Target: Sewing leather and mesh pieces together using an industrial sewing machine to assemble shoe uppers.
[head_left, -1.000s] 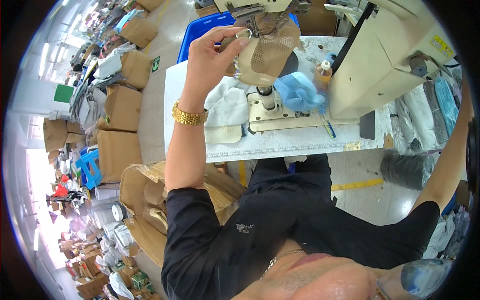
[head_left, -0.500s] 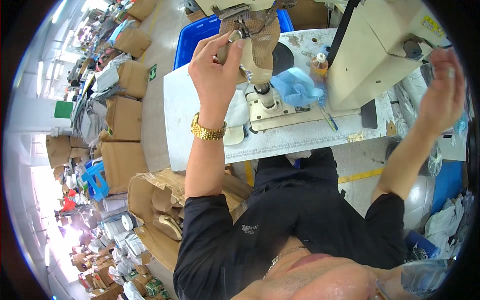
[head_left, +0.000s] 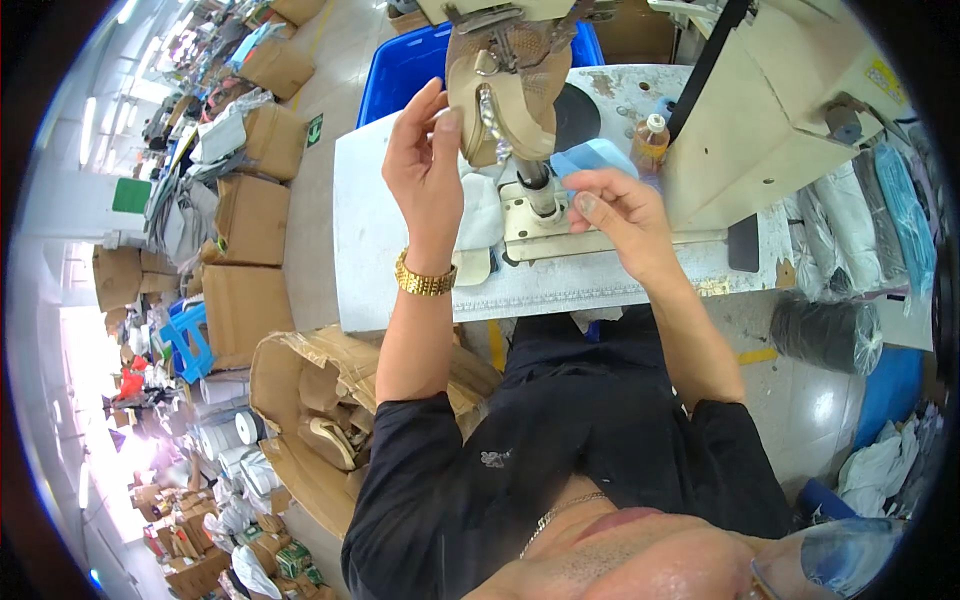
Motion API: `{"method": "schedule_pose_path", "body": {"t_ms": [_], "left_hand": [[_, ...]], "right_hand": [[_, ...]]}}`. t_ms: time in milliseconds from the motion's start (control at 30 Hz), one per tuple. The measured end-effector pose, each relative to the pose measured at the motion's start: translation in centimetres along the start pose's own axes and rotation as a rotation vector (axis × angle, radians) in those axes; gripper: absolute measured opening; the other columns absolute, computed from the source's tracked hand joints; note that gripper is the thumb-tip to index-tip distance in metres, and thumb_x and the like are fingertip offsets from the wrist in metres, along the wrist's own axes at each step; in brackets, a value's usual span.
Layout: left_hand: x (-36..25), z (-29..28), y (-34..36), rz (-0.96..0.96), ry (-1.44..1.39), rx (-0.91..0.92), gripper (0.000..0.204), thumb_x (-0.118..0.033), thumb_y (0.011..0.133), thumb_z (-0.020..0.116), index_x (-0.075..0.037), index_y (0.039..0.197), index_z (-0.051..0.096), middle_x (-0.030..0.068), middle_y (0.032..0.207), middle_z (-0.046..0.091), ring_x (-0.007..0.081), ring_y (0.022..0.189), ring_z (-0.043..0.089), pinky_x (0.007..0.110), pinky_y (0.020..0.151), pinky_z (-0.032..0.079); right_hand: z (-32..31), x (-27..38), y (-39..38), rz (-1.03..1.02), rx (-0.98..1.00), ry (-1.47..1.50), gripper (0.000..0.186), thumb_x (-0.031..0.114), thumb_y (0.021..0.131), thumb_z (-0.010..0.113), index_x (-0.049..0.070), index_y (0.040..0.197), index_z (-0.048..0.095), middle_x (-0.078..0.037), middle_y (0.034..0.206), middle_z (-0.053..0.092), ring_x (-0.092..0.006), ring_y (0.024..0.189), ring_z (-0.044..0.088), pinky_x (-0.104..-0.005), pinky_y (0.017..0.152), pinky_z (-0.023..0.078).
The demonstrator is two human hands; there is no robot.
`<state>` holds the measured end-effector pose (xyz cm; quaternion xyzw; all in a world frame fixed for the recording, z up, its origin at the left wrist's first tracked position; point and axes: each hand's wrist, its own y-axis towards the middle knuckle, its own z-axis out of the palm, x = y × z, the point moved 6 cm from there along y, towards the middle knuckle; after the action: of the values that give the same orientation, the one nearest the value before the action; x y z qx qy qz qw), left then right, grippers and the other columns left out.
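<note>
A beige shoe upper (head_left: 540, 118) with a mesh part and a patterned, beaded-looking strip hangs under the head of the sewing machine (head_left: 537, 200), around its post. Beside the upper's left edge is my left hand (head_left: 425, 165), its fingers curved and apart with nothing visible between them; the thumb is close to the edge. My right hand (head_left: 625, 215) is in front of the machine post, its fingers curled together. Whatever they may hold cannot be made out. Just behind that hand lies a light blue cloth (head_left: 597, 155), partly covered by it.
On the white table (head_left: 380, 240) stands a bottle of amber liquid (head_left: 650, 145). The machine's tall cream body (head_left: 745, 130) rises at right. Behind the table is a blue bin (head_left: 400, 75). An open cardboard box (head_left: 275, 420) with beige pieces stands at lower left; wrapped rolls (head_left: 828, 335) lie at right.
My right hand has come in from the far right to the machine post. My left hand has let go of the upper's top part and moved slightly down. The blue cloth looks flatter.
</note>
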<state>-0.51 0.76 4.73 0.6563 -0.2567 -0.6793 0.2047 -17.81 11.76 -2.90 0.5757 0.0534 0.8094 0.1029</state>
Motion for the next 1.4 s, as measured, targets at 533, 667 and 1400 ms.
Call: {"method": "schedule_pose_path", "body": {"t_ms": [533,667,1400], "left_hand": [[1.3,0.1,-2.4,0.106,0.093,0.06,0.028,-0.007,0.084,0.073,-0.002,0.111,0.068,0.0088,0.107,0.069,0.0149,0.094,0.064,0.028,0.077,0.053],[1.1,0.8,-1.8,0.192,0.153,-0.081,0.024,-0.013,0.071,0.084,-0.004,0.09,0.071,0.0064,0.087,0.071,0.0178,0.079,0.063,0.029,0.065,0.051],[-5.0,1.7,-1.8,0.672,0.474,0.174,0.042,0.004,0.073,0.062,-0.009,0.113,0.067,0.0108,0.116,0.064,0.0325,0.113,0.057,0.044,0.099,0.043]], "right_hand": [[-1.2,-2.4,-1.4,0.107,-0.031,-0.084,0.022,0.015,0.095,0.062,0.002,0.112,0.066,-0.004,0.086,0.067,-0.0097,0.077,0.063,-0.0247,0.071,0.053],[-1.7,-3.4,-3.5,0.16,-0.063,-0.108,0.024,0.018,0.095,0.062,0.001,0.113,0.065,-0.004,0.085,0.065,-0.0106,0.075,0.061,-0.0251,0.07,0.05],[0.5,-5.7,-1.9,0.291,0.037,0.291,0.052,0.04,0.097,0.056,-0.001,0.129,0.055,-0.005,0.1,0.066,-0.015,0.088,0.064,-0.0287,0.078,0.052]]}}
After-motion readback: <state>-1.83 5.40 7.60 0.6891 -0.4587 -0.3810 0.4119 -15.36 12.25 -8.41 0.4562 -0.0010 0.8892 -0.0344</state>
